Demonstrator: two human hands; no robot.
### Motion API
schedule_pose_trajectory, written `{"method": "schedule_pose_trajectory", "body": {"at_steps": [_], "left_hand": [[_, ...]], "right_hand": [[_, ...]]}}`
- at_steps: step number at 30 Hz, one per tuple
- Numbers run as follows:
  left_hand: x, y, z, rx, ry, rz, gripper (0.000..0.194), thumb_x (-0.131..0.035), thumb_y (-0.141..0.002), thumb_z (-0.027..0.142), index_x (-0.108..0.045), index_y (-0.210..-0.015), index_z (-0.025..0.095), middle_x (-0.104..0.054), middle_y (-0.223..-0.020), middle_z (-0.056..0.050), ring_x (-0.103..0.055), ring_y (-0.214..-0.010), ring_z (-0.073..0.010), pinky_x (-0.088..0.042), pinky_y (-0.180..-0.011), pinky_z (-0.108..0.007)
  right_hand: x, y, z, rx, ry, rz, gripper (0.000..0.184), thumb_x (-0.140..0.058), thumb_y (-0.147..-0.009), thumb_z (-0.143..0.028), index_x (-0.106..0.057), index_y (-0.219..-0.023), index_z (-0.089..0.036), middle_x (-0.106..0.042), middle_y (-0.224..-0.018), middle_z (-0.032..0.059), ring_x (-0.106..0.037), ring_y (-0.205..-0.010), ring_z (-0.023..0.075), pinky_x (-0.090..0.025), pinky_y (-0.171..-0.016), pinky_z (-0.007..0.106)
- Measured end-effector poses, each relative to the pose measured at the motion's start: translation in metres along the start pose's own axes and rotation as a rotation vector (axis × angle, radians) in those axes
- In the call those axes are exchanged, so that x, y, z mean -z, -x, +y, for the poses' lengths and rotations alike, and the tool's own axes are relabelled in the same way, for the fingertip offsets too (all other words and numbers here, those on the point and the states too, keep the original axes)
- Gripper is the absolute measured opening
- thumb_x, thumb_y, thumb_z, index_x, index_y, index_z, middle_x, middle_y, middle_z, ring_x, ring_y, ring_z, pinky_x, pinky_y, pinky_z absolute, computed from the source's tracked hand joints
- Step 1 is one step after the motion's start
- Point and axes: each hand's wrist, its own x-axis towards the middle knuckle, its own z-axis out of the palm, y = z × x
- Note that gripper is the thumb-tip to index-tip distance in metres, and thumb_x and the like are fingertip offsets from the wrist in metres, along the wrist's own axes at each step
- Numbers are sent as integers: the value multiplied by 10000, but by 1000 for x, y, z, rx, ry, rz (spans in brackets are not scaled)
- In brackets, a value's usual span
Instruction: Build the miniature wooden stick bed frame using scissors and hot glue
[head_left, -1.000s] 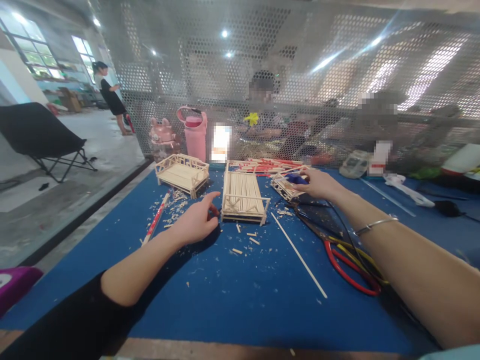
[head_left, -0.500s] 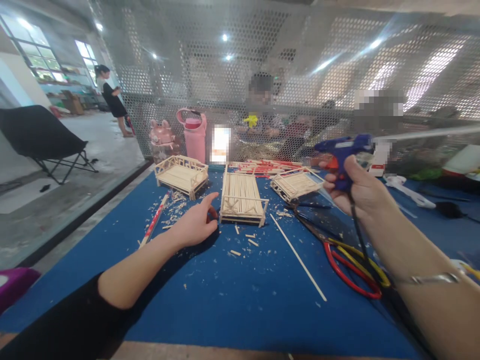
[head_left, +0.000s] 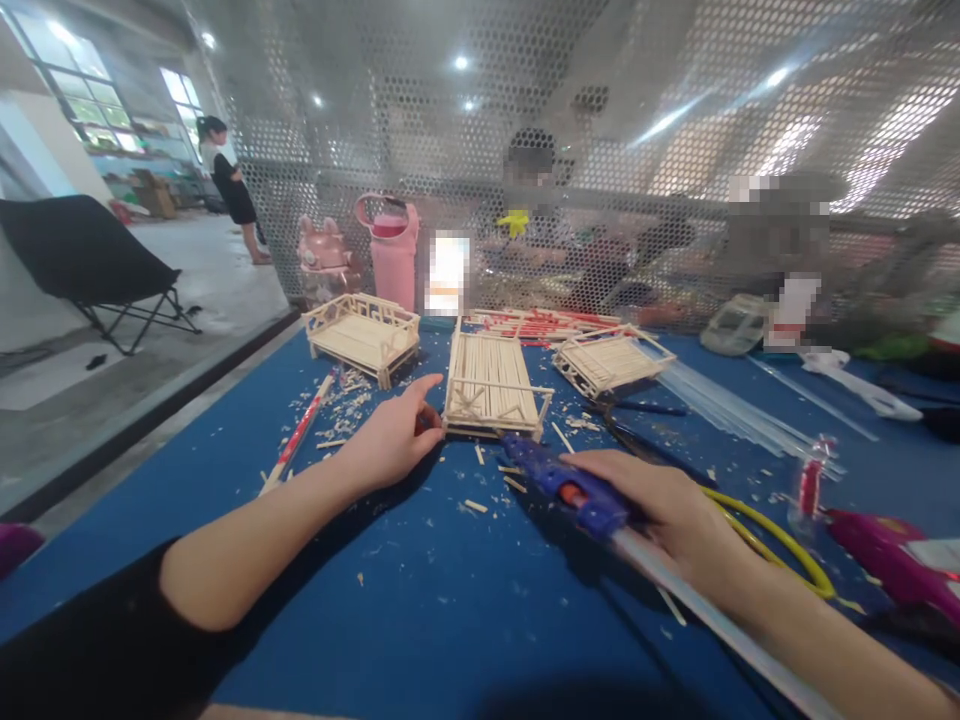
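A small bed-like frame made of thin wooden sticks [head_left: 491,375] stands in the middle of the blue mat. My left hand [head_left: 405,430] rests beside its front left corner, forefinger stretched out and thumb tip close to the corner leg; whether it touches cannot be told. My right hand [head_left: 667,510] is wrapped around a blue hot glue gun [head_left: 547,470], with a long clear glue stick [head_left: 712,610] trailing from its rear. The gun's nozzle is at the frame's lower front edge, near the right leg. The fingers around the handle are mostly hidden.
Two more stick frames stand left [head_left: 360,338] and right [head_left: 607,362]. Red-and-white sticks [head_left: 540,325] lie behind. Yellow-handled scissors [head_left: 780,530], clear glue sticks [head_left: 720,400] and a magenta tool [head_left: 885,550] are at right. A pink bottle [head_left: 394,255] stands before the perforated screen.
The glue gun in my right hand has come down and left from a raised position to the middle frame's front edge. My left hand stays near the same corner. The view has shifted slightly.
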Motion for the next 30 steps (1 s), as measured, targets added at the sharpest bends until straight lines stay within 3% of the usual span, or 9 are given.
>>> {"method": "schedule_pose_trajectory", "body": {"at_steps": [11,30], "left_hand": [[7,1,3,119,-132,13,419,-489,-767,216,-480,-1180,144,-576,-660,16,-539,-631,-151,-365,-605,-269],[5,1,5,122,-169,-19,421,-505,-793,318,-482,-1180,156,-621,-714,-9,-582,-680,-175,-389,-614,-278]], "right_hand": [[0,-3,-7,81,191,33,315,-402,-837,-154,-509,-1133,-172,-699,-983,83,-668,-909,171,-562,-740,278],[-8,2,-2,-45,157,2,332,-407,-848,-201,-522,-1159,-201,-683,-992,71,-665,-863,174,-539,-704,274]]}}
